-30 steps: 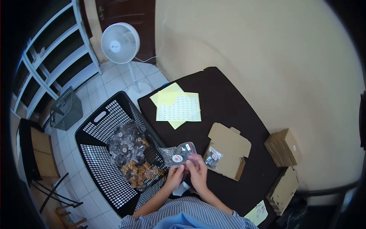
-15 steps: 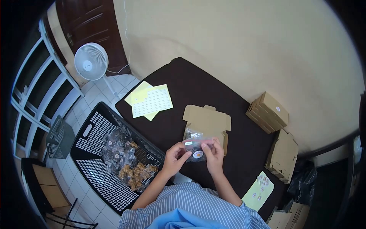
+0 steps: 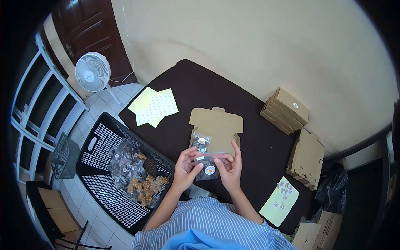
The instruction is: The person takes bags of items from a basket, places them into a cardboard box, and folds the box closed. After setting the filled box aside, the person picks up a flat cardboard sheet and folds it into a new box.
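Between my two hands is a small clear zip bag with dark contents, a round white sticker and a small white label near its reddish top strip. My left hand grips its left side with the thumb in front. At the bag's upper right, my right hand pinches it, the index finger stretched upward. Just beyond my hands lies an open cardboard box on the dark tabletop. A second clear bag with a round sticker rests at the left in that box.
A black perforated basket on the left holds several bags of dark and golden-brown items. Sticker sheets lie at the far left of the table, another sheet at the right. Stacked boxes and flat cartons line the right side.
My hands have drawn slightly nearer to me with the bag, and my right fingers have spread more. The second bag in the box now shows more fully. The whole view has shifted a little.
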`<state>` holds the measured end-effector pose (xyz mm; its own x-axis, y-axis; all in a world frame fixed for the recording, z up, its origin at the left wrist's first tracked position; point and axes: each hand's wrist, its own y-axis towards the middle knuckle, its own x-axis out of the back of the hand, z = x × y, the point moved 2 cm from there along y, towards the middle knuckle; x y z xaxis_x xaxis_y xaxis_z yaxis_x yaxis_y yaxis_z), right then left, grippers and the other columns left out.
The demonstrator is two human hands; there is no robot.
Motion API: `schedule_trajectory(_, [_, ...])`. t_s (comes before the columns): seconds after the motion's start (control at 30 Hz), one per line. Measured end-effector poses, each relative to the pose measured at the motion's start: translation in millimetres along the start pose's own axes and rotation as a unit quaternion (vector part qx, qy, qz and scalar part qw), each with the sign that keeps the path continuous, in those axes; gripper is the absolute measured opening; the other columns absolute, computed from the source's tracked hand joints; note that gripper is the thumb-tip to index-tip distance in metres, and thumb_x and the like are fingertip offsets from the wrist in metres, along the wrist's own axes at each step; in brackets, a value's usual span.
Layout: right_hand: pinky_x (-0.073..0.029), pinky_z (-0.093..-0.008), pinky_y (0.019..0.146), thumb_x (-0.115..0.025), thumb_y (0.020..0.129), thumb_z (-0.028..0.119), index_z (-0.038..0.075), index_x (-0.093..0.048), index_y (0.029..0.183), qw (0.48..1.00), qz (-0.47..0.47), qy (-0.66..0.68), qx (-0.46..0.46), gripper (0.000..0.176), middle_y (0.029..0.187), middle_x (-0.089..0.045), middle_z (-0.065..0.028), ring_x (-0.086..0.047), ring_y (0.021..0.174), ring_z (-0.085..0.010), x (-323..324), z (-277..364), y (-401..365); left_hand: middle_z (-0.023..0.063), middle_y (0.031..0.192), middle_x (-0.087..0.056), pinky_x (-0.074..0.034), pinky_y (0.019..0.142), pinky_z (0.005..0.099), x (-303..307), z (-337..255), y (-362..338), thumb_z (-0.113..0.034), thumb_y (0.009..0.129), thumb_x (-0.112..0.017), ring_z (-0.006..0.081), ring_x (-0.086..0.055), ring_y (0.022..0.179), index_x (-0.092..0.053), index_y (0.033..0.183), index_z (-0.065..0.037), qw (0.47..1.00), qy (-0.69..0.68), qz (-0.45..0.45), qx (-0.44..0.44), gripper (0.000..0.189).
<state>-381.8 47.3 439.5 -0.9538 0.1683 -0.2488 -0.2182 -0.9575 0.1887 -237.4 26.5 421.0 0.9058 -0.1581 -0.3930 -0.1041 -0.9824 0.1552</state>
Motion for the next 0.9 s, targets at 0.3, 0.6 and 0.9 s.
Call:
schedule_trajectory(0.3, [-0.05, -0.0238, 0.076, -0.061, 0.082, -0.005, -0.006, -0.058, 0.099, 0.996, 0.052, -0.057, 0.032, 0.018, 0.092, -0.063, -0.0104, -0.061, 0.086, -0.0122, 15.1, -11.9, -2.0, 0.0066, 0.089, -0.061, -0.047, 0.079, 0.0252, -5.7, 2.2, -5.2, 0.005, 0.082, -0.059, 0.0128, -0.061, 0.087, -0.044, 0.118, 0.0, 0.999, 0.023, -0.019, 0.032, 0.039])
schedule_trajectory(0.6, [-0.05, -0.0269, 0.075, -0.065, 0.078, 0.0, -0.001, -0.066, 0.096, 0.971, 0.075, -0.227, 0.009, 0.018, 0.096, -0.064, -0.0125, -0.064, 0.083, -0.0194, 27.9, -8.7, 3.4, 0.0097, 0.082, -0.063, -0.048, 0.074, 0.0291, 6.7, -16.0, 0.5, -0.002, 0.076, -0.066, 0.0189, -0.062, 0.079, -0.058, 0.112, -0.003, 0.909, 0.387, 0.081, -0.13, 0.037])
schedule_trajectory(0.9, [-0.049, -0.0285, 0.072, -0.062, 0.081, 0.004, -0.002, -0.061, 0.088, 0.953, 0.087, -0.284, 0.062, 0.009, 0.083, -0.064, -0.0101, -0.063, 0.075, -0.0195, 39.6, -21.3, 6.1, 0.0092, 0.088, -0.062, -0.047, 0.074, 0.0298, 8.7, 5.5, 7.9, -0.005, 0.076, -0.067, 0.0203, -0.059, 0.082, -0.064, 0.096, -0.002, 0.897, 0.424, 0.118, -0.051, 0.021])
